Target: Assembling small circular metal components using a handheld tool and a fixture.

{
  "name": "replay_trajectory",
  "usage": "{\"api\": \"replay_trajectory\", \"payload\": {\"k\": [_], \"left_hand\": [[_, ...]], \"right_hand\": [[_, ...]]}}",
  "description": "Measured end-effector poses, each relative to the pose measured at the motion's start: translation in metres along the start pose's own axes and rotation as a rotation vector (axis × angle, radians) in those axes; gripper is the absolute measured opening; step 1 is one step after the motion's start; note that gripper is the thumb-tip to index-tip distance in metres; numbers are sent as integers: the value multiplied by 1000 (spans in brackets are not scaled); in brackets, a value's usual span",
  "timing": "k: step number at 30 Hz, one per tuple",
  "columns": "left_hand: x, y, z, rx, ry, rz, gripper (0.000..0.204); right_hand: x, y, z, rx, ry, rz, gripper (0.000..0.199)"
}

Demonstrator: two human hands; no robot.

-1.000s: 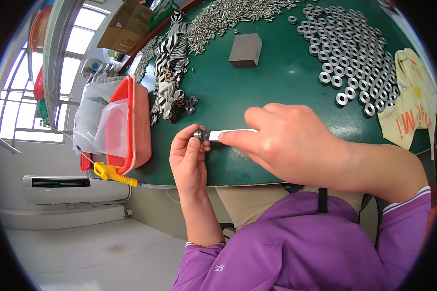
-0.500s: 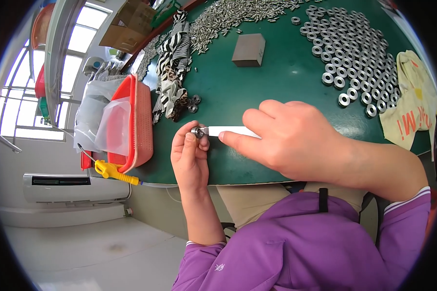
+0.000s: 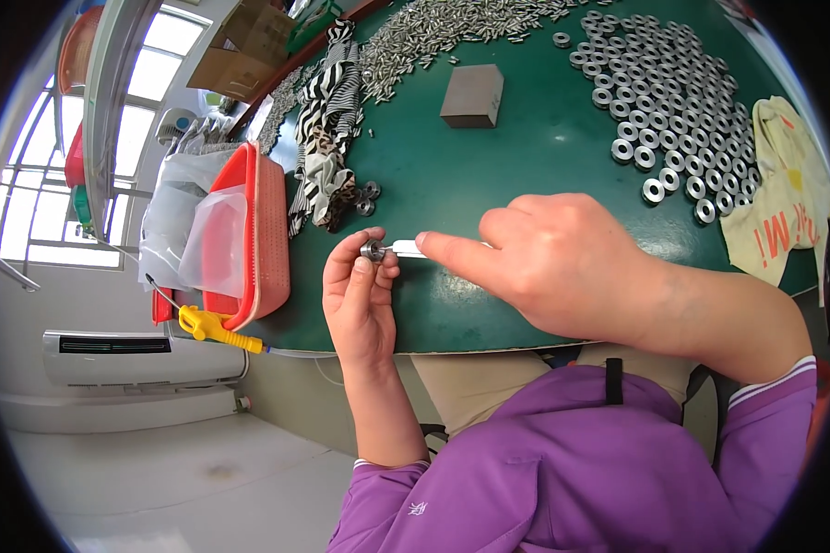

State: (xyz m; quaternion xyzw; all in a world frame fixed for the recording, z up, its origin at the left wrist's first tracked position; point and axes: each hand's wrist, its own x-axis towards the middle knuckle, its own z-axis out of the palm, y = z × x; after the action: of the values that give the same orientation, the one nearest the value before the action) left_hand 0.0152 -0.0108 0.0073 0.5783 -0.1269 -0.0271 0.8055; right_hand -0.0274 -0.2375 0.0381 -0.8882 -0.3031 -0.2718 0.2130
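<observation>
My left hand (image 3: 358,300) pinches a small steel ring (image 3: 372,251) between thumb and fingertips, just above the green table's near edge. My right hand (image 3: 563,263) is closed around a slim white-handled tool (image 3: 408,248), its index finger stretched along the handle. The tool's narrow tip meets the ring's right side; whether it reaches into the bore is too small to tell. Most of the handle is hidden under my right hand.
Many steel rings (image 3: 673,115) lie at the right beside a yellow cloth (image 3: 779,184). A grey block (image 3: 473,95) sits behind my hands, near a heap of small metal pins (image 3: 443,32). To the left are a zebra-patterned cloth (image 3: 330,111), a red basket (image 3: 272,235) and a yellow air gun (image 3: 210,324).
The white handle has turned and shows a narrower side. The ring and my left hand have shifted very slightly left; my right index finger has risen a little.
</observation>
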Motion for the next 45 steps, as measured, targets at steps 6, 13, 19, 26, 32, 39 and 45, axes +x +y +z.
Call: {"api": "replay_trajectory", "payload": {"k": [6, 13, 19, 26, 32, 39, 45], "left_hand": [[-1, -1, 1, -9, 25, -15, 23], [-2, -2, 0, 43, 30, 6, 23], [-3, -3, 1, 89, 35, 39, 24], [-3, -3, 0, 89, 7, 85, 24], [-2, -4, 0, 91, 26, 123, 24], [-3, -1, 1, 9, 36, 66, 24], [-2, 0, 2, 15, 47, 34, 26]], "right_hand": [[-2, -1, 9, -88, 102, -53, 35], [-1, -6, 2, -102, 62, -45, 27], [0, -10, -5, 67, -84, 56, 16], [1, -10, -2, 344, -196, 255, 11], [3, -7, 6, 699, -139, 504, 13], [2, -1, 3, 361, -68, 285, 12], [-2, -1, 5, 90, 14, 106, 25]]}}
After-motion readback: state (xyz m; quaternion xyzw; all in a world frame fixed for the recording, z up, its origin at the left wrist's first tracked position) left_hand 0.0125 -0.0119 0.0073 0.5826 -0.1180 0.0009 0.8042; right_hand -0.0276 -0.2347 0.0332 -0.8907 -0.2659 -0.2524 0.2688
